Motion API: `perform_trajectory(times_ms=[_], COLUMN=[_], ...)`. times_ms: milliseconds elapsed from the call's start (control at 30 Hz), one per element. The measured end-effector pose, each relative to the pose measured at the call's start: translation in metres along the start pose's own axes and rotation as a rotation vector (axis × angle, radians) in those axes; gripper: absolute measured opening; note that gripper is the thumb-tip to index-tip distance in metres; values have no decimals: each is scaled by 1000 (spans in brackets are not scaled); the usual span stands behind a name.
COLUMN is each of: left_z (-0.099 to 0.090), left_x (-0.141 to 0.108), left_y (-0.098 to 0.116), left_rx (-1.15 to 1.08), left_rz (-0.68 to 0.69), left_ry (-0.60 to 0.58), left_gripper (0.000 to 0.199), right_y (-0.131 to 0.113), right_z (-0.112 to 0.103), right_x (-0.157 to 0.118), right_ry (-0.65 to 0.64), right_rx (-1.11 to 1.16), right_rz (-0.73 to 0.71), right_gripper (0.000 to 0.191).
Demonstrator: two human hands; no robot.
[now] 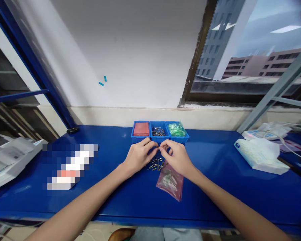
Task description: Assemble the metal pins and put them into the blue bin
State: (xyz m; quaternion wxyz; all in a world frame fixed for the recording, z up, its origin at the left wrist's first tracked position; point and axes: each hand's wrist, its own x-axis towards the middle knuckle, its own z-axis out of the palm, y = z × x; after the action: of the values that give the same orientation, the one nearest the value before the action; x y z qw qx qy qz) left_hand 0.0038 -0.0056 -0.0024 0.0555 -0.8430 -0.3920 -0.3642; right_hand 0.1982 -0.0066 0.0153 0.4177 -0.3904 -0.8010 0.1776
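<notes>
Both hands up over the middle of the blue table (pixel 120 197), fingertips nearly meeting. Left hand (pixel 139 154): thumb and index finger pinched narrow on one end of a small metal part (pixel 158 147). Right hand (pixel 177 155): thumb and index finger pinched on the other end, other fingers curled. Part sits right between the two sets of fingertips, mostly covered, so its exact shape can't be told.

Containers: three blue bins in a row, touching, just beyond the fingers. Left bin (pixel 136 138), beyond the left-hand fingers: flat stack of pinkish-red sheets or bags (pixel 141 129), can't tell which. Middle bin (pixel 163 137), straight beyond the pinched fingertips: heap of loose metal pins (pixel 158 131), lying every which way. Right bin (pixel 181 139), beyond the right-hand fingers: pile of green-and-clear plastic packets (pixel 175 129), some poking up to the rim.

Nearer side of the fingertips: scattered loose pins (pixel 155 164) on the table, crossing each other. Next to them, partly under the right hand, a see-through pink bag (pixel 180 190) lying flat; clear and greenish contents (pixel 170 179) show through, too blurred to name. Well off to the right of the right-hand fingers: tissue pack (pixel 262 155).
</notes>
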Motion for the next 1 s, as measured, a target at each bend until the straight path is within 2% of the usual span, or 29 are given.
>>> perform_trajectory(times_ms=[300,467,600,700,800,900,1000], left_z=[1,1,2,1,-3,-8,-13], left_x=[4,5,6,8,9,10,11], left_y=[1,4,5,4,0,-6,-12], left_rx=[-241,-373,-443,-439,-373,-225,-113], left_rz=[-36,-146,-182,-185,-163,-125,-103], left_ry=[142,122,105,99,129,155,127], left_gripper=[16,16,13,13,24,24,20], right_y=[7,8,5,5,11,21,29], right_z=[3,3,-1,-4,-8,-11,-12], right_x=[2,3,3,3,10,30,52], right_ry=[-31,-66,-68,-62,-4,57,41], right_rx=[19,19,39,-5,-147,-363,-541], right_rz=[27,36,41,7,-60,-105,-101], right_gripper=[10,13,10,11,15,22,24])
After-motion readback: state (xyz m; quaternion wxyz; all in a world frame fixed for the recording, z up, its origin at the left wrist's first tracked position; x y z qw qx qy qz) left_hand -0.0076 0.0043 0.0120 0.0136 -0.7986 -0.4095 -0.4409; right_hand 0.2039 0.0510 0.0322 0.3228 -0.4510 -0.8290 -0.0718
